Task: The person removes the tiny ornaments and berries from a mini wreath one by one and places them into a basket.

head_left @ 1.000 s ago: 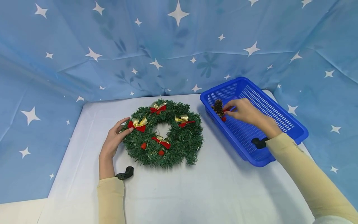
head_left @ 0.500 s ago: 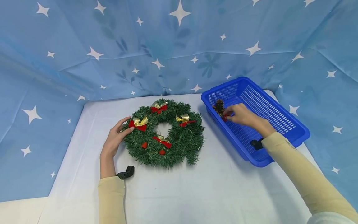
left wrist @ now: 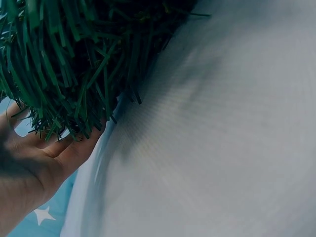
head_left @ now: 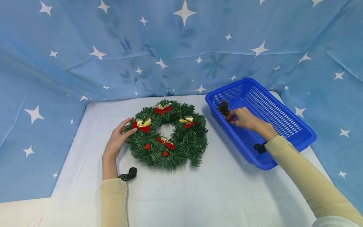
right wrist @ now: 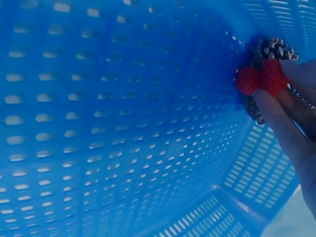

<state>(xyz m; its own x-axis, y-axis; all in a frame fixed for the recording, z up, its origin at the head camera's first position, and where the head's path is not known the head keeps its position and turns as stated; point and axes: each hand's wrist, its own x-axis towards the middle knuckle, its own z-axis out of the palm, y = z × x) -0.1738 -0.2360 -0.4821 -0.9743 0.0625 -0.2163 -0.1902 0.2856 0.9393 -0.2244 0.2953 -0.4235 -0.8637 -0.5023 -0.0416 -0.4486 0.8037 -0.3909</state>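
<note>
A green artificial Christmas wreath [head_left: 191, 142] lies on the white cloth, bearing several red-and-gold bows and two red berries [head_left: 165, 154]. My left hand [head_left: 115, 142] holds its left edge, thumb on top beside a bow [head_left: 143, 127] and fingers around the outside. In the left wrist view, some fingertips are hidden by the green bristles. Inside the blue basket, my right hand [head_left: 245, 119] pinches a red berry [right wrist: 274, 76] between thumb and finger. A second red berry [right wrist: 248, 80] sits right against it. Pine cones [head_left: 224, 107] are just behind the berries.
The blue perforated basket [head_left: 286, 112] stands slanted at the right of the table [head_left: 198, 195], its raised walls around my right hand. A blue star-patterned cloth [head_left: 181, 41] hangs behind and at both sides.
My right hand has dipped slightly lower around the red berry, staying in the basket's left corner. The left hand keeps its hold on the wreath. The whole head view has shifted slightly.
</note>
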